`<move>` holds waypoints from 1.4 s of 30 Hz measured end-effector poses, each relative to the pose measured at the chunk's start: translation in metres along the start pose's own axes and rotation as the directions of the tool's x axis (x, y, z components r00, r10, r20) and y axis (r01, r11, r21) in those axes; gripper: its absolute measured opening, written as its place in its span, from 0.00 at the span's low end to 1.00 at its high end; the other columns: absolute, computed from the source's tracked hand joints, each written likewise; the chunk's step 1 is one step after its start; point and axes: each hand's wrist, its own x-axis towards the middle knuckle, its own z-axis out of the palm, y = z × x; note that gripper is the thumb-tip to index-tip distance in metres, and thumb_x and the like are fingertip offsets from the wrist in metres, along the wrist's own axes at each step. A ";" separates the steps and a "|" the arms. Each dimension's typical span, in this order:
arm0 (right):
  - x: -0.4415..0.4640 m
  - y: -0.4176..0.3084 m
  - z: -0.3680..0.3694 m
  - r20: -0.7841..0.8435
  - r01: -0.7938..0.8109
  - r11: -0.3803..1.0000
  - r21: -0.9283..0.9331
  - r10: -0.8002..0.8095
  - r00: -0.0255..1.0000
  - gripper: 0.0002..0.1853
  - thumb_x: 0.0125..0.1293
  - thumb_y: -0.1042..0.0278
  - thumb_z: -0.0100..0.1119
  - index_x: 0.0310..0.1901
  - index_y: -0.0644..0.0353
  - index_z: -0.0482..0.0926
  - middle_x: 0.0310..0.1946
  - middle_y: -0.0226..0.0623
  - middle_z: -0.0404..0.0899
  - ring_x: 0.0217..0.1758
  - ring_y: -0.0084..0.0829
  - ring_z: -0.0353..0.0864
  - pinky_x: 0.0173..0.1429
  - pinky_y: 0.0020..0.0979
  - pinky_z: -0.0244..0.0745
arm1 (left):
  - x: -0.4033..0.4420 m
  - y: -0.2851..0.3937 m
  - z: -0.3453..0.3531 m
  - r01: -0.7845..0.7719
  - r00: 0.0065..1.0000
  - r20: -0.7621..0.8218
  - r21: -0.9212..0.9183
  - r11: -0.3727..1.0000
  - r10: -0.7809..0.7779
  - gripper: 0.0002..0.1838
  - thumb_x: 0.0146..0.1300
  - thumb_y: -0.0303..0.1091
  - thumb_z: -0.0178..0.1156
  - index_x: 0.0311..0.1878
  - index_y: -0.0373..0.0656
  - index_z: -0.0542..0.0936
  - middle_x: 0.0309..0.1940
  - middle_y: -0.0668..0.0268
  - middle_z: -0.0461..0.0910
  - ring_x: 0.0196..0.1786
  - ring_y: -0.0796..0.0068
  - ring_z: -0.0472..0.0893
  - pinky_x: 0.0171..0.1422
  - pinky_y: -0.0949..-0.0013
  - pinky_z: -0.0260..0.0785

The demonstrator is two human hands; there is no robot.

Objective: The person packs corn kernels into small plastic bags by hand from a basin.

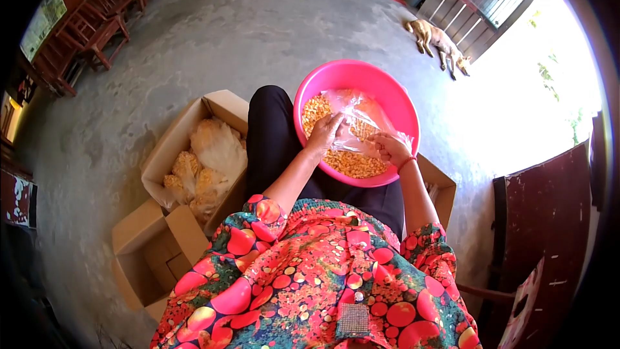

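I see left hand [325, 133] and right hand [391, 148] grips pinched closed on clear plastic bag [356, 118], likely steadying it over round pink plastic basin [407, 111] on black-trousered lap [272, 136].

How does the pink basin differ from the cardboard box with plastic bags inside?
The pink basin is round; the cardboard box is angular. The basin is bright, the box dull brown. The basin holds loose yellow pieces, the box plastic bags. Both are open on top.
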 end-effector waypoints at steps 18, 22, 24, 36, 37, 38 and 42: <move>-0.030 -0.043 0.027 0.367 0.155 0.981 -0.114 -0.104 0.925 0.13 0.60 0.64 0.43 0.41 0.62 0.71 0.33 0.31 0.75 0.33 0.22 0.75 0.32 0.21 0.72 | 0.000 0.002 -0.002 0.054 0.998 -0.014 -0.110 0.992 -0.056 0.14 0.58 0.44 0.49 0.30 0.41 0.74 0.13 0.76 0.65 0.15 0.89 0.61 0.18 0.84 0.52; -0.035 -0.025 0.020 0.156 0.202 0.937 0.285 -0.254 0.955 0.14 0.60 0.63 0.44 0.44 0.61 0.69 0.33 0.33 0.75 0.32 0.22 0.75 0.30 0.20 0.72 | -0.002 0.005 0.002 0.105 0.994 -0.009 -0.118 0.987 -0.107 0.10 0.58 0.39 0.51 0.31 0.41 0.75 0.15 0.77 0.66 0.17 0.90 0.62 0.19 0.85 0.54; -0.015 -0.011 0.003 -0.170 0.309 0.730 0.610 -0.260 0.951 0.13 0.61 0.58 0.43 0.38 0.58 0.70 0.31 0.33 0.75 0.29 0.24 0.75 0.28 0.20 0.71 | -0.001 0.004 -0.002 0.112 0.992 0.070 -0.155 0.981 -0.103 0.08 0.57 0.36 0.53 0.33 0.42 0.75 0.17 0.76 0.69 0.18 0.91 0.64 0.20 0.86 0.56; -0.050 -0.026 0.042 0.383 0.181 0.947 -0.264 -0.070 0.921 0.13 0.60 0.63 0.42 0.38 0.62 0.73 0.36 0.32 0.74 0.37 0.21 0.72 0.38 0.24 0.71 | -0.009 0.017 0.004 0.046 0.973 0.225 0.019 0.999 -0.049 0.16 0.59 0.45 0.48 0.25 0.42 0.73 0.16 0.77 0.66 0.18 0.89 0.62 0.22 0.83 0.55; -0.044 -0.019 0.049 0.397 0.287 0.866 -0.409 -0.114 0.911 0.14 0.60 0.62 0.42 0.39 0.62 0.73 0.36 0.34 0.74 0.37 0.25 0.73 0.40 0.26 0.70 | -0.010 0.018 0.004 0.028 0.972 0.235 -0.003 1.000 -0.026 0.18 0.59 0.49 0.47 0.24 0.45 0.73 0.15 0.78 0.65 0.17 0.89 0.61 0.22 0.84 0.54; -0.038 -0.010 0.054 0.417 0.380 0.752 -0.539 -0.154 0.896 0.14 0.59 0.62 0.42 0.40 0.62 0.73 0.37 0.36 0.75 0.37 0.29 0.74 0.43 0.27 0.69 | -0.011 0.019 0.004 0.029 0.972 0.233 -0.003 1.000 -0.028 0.18 0.59 0.49 0.47 0.24 0.45 0.73 0.15 0.78 0.65 0.17 0.89 0.61 0.22 0.84 0.54; 0.005 0.040 0.061 0.287 0.469 0.269 -0.842 -0.514 0.809 0.15 0.56 0.61 0.43 0.40 0.60 0.73 0.38 0.43 0.74 0.40 0.38 0.73 0.47 0.33 0.66 | -0.008 0.015 0.002 0.051 0.974 0.222 -0.021 0.998 -0.045 0.19 0.59 0.50 0.46 0.26 0.44 0.74 0.16 0.76 0.65 0.18 0.89 0.62 0.23 0.84 0.55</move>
